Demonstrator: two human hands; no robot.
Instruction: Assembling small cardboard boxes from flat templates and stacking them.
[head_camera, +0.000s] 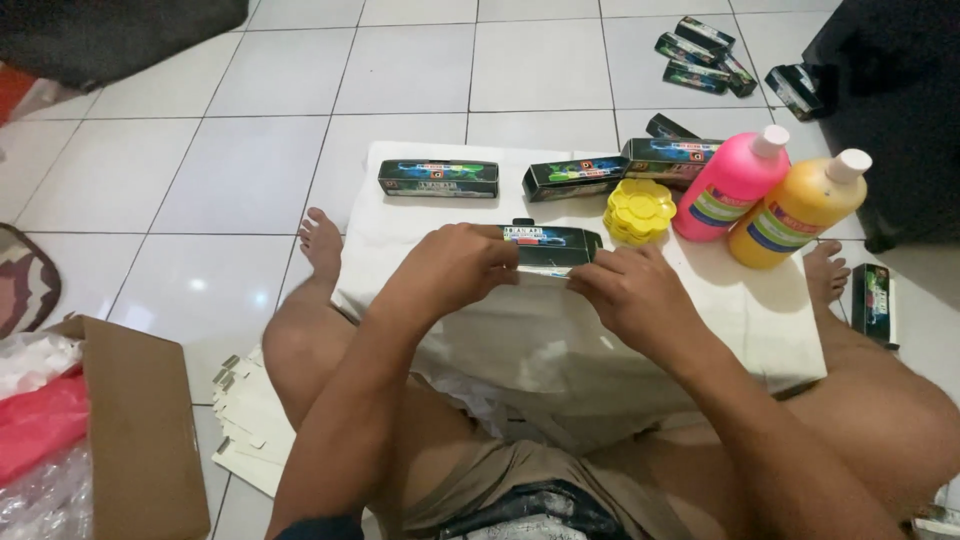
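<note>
At the frame's centre, a small dark oblong cardboard box with a colourful printed face (553, 247) sits over a white cloth-covered board (560, 340). The left hand (455, 265) and right hand (630, 290) pinch its two ends, fingers closed on it. It looks light, thin-walled and easily crushed, so the end edges seem the safest grip. Above right stand a yellow stack of flower-shaped palettes (640, 210) and pink (730, 185) and orange paint bottles (800, 208).

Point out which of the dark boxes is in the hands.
The box at the white board's middle, gripped by left hand and right hand; the other boxes lie untouched farther back.
</note>
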